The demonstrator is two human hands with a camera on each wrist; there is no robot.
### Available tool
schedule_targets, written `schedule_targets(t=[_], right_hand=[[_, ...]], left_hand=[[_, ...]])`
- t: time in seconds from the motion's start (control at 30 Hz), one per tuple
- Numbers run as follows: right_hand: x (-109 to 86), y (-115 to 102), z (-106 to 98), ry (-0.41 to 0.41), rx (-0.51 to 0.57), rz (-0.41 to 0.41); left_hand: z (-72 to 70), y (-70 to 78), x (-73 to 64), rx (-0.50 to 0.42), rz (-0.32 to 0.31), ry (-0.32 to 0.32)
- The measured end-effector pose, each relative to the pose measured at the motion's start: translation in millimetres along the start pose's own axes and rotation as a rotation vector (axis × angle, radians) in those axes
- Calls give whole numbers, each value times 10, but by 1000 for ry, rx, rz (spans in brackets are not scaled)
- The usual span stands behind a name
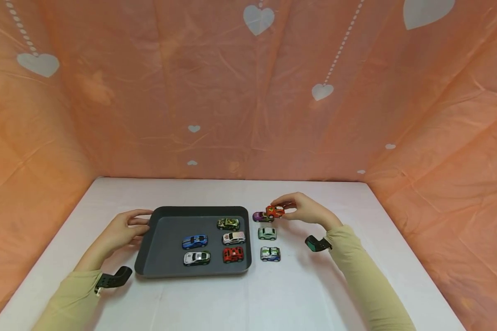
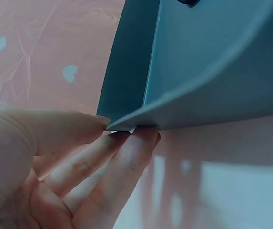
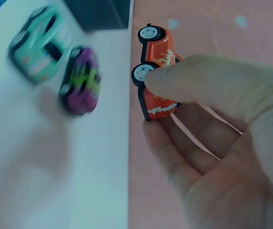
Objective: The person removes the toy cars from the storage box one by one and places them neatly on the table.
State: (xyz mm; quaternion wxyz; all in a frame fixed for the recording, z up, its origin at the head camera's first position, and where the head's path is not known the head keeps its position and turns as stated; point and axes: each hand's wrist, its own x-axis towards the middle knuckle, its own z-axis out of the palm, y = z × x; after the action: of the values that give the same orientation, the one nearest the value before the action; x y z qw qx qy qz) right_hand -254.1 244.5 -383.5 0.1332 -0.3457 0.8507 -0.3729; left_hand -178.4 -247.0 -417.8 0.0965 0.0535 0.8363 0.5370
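Note:
My right hand pinches an orange-red toy car between thumb and fingertips. In the head view that car overlaps a purple toy car standing on the table beside the tray. Nearer me, a pale green toy car and a white toy car with blue and green markings line up with the purple one. At the left side of the grey tray, my left hand grips the rim, thumb above and fingers beneath it in the left wrist view.
Inside the tray are a camouflage car, a white car, a red car, a blue car and a silver car. Orange cloth with pale hearts hangs behind and beside the white table.

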Motion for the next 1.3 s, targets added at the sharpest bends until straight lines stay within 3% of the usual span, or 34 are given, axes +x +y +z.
schedule_targets(t=[0.33, 0.73, 1.3], right_hand=[[-236, 329, -24, 64, 54, 43], [-303, 616, 11, 94, 74, 138], [-281, 677, 65, 120, 97, 158]], left_hand=[[3, 6, 12, 10, -16, -3], [-8, 22, 2, 11, -24, 3], [-4, -6, -10, 16, -8, 8]])
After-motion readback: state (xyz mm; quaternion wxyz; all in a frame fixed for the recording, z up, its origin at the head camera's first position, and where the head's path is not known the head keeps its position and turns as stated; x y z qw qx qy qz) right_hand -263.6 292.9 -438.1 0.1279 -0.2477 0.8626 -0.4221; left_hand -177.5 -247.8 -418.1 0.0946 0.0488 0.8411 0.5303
